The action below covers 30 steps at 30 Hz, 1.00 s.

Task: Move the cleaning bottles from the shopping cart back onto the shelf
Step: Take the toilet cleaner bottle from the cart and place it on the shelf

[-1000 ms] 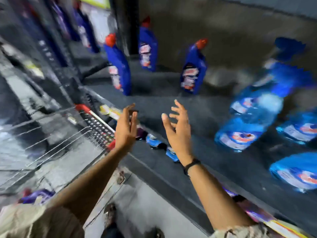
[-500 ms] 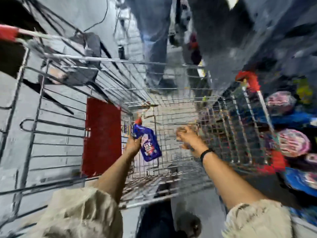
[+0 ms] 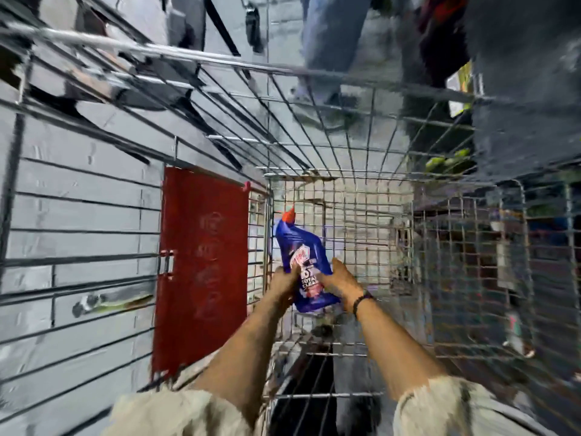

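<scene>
Both hands, left hand [image 3: 284,283] and right hand [image 3: 338,283], clamp the blue bottle [image 3: 303,259] inside the cart [image 3: 393,234]; best lift straight up, cap leading, clear of the wire walls

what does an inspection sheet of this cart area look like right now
surface: wire-mesh shopping cart basket, floor tiles showing through the mesh.
job's things: one blue plastic cleaning bottle with a red cap, held inside the basket, cap pointing away from the person; no other bottle seen in the cart; shelf not clearly in view.
clutter: red plastic flap panel on the cart's left side.
hands: left hand and right hand both grip the bottle's lower half; black band on the right wrist.
cables: nothing seen.
surroundings: another person's legs in jeans beyond the cart; right edge too blurred to read.
</scene>
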Available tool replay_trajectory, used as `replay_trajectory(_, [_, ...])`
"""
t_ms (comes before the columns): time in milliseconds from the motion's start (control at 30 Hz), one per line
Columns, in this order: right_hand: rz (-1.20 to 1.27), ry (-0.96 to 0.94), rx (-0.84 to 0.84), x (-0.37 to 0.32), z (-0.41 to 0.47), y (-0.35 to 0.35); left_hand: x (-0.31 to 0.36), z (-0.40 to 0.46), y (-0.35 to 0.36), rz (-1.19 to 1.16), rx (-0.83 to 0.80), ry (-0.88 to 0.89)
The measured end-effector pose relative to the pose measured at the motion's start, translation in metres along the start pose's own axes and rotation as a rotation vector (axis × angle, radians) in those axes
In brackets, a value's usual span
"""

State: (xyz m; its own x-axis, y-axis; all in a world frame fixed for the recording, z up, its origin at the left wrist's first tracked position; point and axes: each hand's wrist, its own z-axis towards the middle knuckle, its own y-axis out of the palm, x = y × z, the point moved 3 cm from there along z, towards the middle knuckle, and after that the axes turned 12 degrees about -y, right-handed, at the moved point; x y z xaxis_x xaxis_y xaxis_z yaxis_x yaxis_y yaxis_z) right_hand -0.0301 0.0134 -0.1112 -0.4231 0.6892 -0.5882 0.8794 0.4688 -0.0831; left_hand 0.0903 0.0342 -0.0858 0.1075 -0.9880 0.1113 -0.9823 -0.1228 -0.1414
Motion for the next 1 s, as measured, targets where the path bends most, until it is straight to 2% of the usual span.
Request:
replay_trajectory(67, [0.071, 0.052, 0.028, -0.003, -0.005, -0.015, 0.007, -0.011, -0.003, 0.018, -0.071, -0.089])
replay_trajectory(167, [0.287, 0.054, 0.108, -0.049, -0.055, -0.040, 0.028, -0.054, -0.005, 0.027, -0.122, -0.120])
replay_trajectory(267, [0.396, 0.024, 0.112, -0.079, -0.108, -0.062, 0.043, -0.102, 0.007, 0.029, -0.156, -0.044])
replay_trajectory(367, [0.467, -0.010, 0.115, -0.086, -0.171, -0.086, 0.043, -0.172, 0.029, 0.118, -0.194, 0.117])
replay_trajectory(500, [0.603, -0.078, 0.125, -0.076, -0.276, -0.105, 0.015, -0.254, 0.051, 0.179, -0.292, 0.198])
replay_trajectory(567, [0.627, -0.131, 0.156, -0.064, -0.332, -0.108, -0.006, -0.291, 0.066, 0.300, -0.369, 0.299])
replay_trajectory(667, [0.702, -0.271, 0.183, -0.036, -0.412, -0.110, -0.043, -0.341, 0.088, 0.430, -0.379, 0.477])
replay_trajectory(833, [0.675, -0.511, 0.377, 0.009, -0.529, -0.118, -0.096, -0.410, 0.129, 0.701, -0.467, 0.811])
replay_trajectory(1000, [0.525, -0.671, 0.770, 0.067, -0.609, -0.144, -0.138, -0.467, 0.214, 0.996, -0.683, 1.095])
